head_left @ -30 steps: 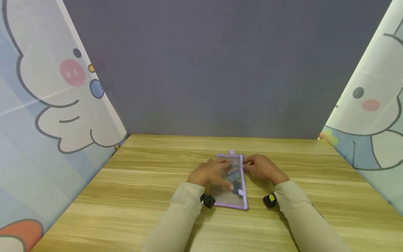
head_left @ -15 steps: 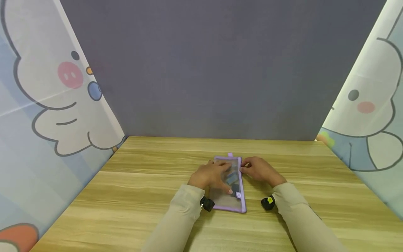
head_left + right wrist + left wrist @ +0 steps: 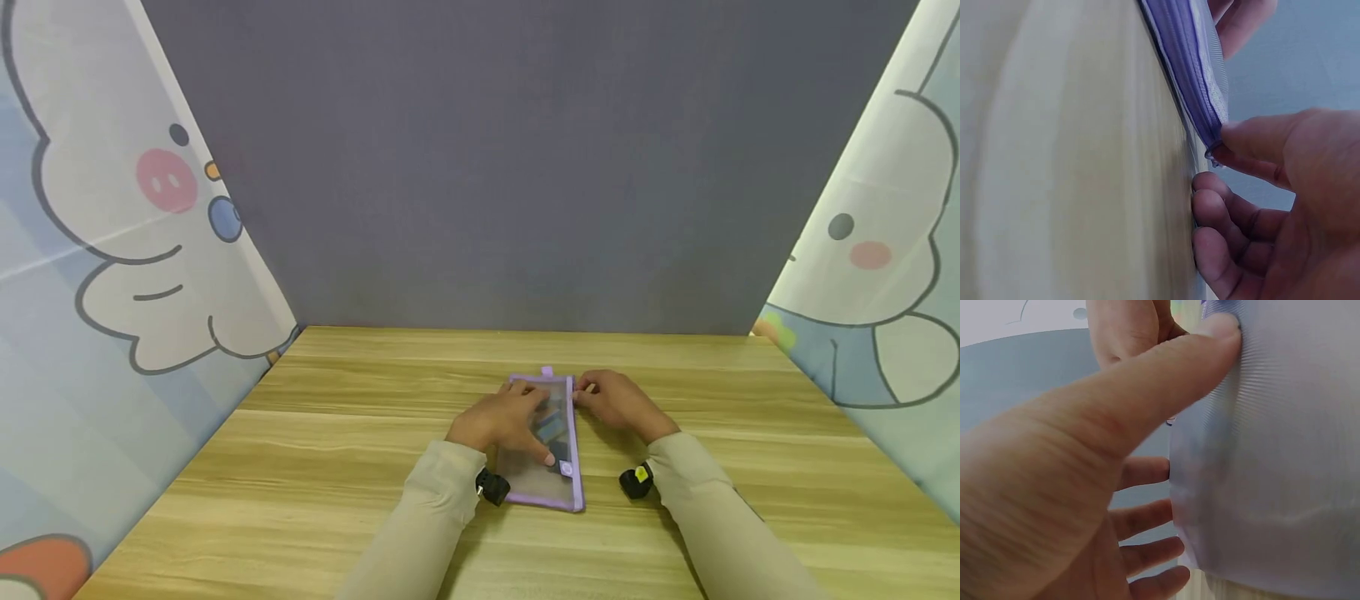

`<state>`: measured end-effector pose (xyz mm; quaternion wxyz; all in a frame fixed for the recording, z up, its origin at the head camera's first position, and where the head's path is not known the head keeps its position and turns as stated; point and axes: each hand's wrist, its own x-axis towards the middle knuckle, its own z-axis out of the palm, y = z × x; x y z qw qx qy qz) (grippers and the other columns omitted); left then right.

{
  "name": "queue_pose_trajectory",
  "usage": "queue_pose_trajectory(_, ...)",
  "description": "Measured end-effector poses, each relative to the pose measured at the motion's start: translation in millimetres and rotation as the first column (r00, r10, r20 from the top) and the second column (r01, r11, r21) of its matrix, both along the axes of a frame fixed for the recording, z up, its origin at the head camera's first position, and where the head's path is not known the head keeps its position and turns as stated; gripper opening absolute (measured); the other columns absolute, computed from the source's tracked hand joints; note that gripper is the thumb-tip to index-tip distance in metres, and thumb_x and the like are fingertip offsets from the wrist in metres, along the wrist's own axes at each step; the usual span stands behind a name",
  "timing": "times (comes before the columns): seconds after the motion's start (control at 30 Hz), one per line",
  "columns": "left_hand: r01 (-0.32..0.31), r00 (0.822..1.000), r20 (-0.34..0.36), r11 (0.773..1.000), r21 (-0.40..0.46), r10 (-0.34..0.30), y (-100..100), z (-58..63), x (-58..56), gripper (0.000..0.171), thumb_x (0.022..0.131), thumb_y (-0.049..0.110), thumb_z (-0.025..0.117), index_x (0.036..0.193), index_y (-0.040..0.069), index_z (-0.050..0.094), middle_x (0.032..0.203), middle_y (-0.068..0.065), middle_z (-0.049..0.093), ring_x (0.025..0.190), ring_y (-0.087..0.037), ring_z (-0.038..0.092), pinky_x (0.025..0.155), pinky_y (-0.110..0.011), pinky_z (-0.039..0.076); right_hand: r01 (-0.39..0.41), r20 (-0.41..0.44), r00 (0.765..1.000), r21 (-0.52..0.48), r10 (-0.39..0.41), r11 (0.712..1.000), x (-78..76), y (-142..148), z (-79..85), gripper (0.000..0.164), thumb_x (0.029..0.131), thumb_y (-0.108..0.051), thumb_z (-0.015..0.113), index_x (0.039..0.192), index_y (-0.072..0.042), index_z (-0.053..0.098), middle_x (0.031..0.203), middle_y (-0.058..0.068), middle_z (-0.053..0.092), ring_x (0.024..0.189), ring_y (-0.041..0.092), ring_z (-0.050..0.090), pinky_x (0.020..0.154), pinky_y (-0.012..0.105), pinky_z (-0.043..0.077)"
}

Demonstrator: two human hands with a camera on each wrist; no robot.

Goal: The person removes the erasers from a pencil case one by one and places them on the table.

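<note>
A mesh zipper pouch (image 3: 534, 485) with purple edging lies flat on the wooden table, its zipper edge on the right. Through the mesh, bluish and dark flat items (image 3: 552, 430) show faintly; their kind cannot be told. My left hand (image 3: 502, 422) rests on the pouch with fingers spread, the thumb (image 3: 1147, 387) touching the mesh in the left wrist view. At the far right corner, my right hand (image 3: 621, 403) pinches the end of the purple zipper (image 3: 1186, 62) between thumb and index finger. Its other fingers are curled near the tabletop in the right wrist view.
The wood-grain table (image 3: 337, 467) spreads around both arms. Behind it stands a grey panel (image 3: 517, 167). Cartoon-printed sheets (image 3: 127, 275) flank it on both sides. A purple loop tab (image 3: 547, 372) sticks out from the pouch's far edge.
The head view has shifted slightly. My left hand stays spread on the pouch and my right hand keeps its pinch at the far corner; neither has clearly moved over the table.
</note>
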<state>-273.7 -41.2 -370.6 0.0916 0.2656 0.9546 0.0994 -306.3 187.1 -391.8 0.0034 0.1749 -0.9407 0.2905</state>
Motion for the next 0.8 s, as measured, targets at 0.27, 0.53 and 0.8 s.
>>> queue_pose_trajectory(0.27, 0.012, 0.999, 0.047, 0.998, 0.061, -0.014, 1.6, -3.9, -1.7, 0.105, 0.069, 0.059, 0.086, 0.154, 0.019, 0.038, 0.157, 0.002, 0.038, 0.141, -0.018, 0.038, 0.106, -0.037, 0.041, 0.019, -0.022, 1.000, -0.031, -0.020, 0.999, -1.7, -0.7, -3.0, 0.010, 0.096, -0.014, 0.063, 0.093, -0.007, 0.069, 0.085, 0.002, 0.065, 0.073, 0.016, 0.056, 0.065, 0.033, 0.047)
queue_pose_trajectory(0.53, -0.007, 0.997, 0.077, 0.995, 0.102, -0.001, 1.3, -5.3, -2.6, 0.104, 0.069, 0.055, 0.088, 0.153, 0.020, 0.038, 0.154, 0.006, 0.041, 0.134, -0.017, 0.045, 0.103, -0.036, 0.043, -0.004, -0.071, 0.997, -0.030, 0.002, 1.000, -2.0, 1.4, -3.5, 0.014, 0.094, -0.012, 0.063, 0.095, -0.004, 0.074, 0.088, 0.005, 0.069, 0.078, 0.018, 0.060, 0.071, 0.037, 0.051)
queue_pose_trajectory(0.8, -0.023, 0.995, 0.097, 0.998, 0.058, 0.017, 4.7, -4.7, -3.8, 0.112, 0.069, 0.060, 0.086, 0.160, 0.024, 0.029, 0.163, 0.005, 0.026, 0.143, -0.023, 0.036, 0.105, -0.042, 0.042, -0.008, 0.019, 1.000, -0.028, 0.008, 1.000, -1.5, 0.7, -1.5, 0.013, 0.097, -0.018, 0.063, 0.095, -0.008, 0.071, 0.088, 0.002, 0.066, 0.076, 0.017, 0.058, 0.066, 0.034, 0.048)
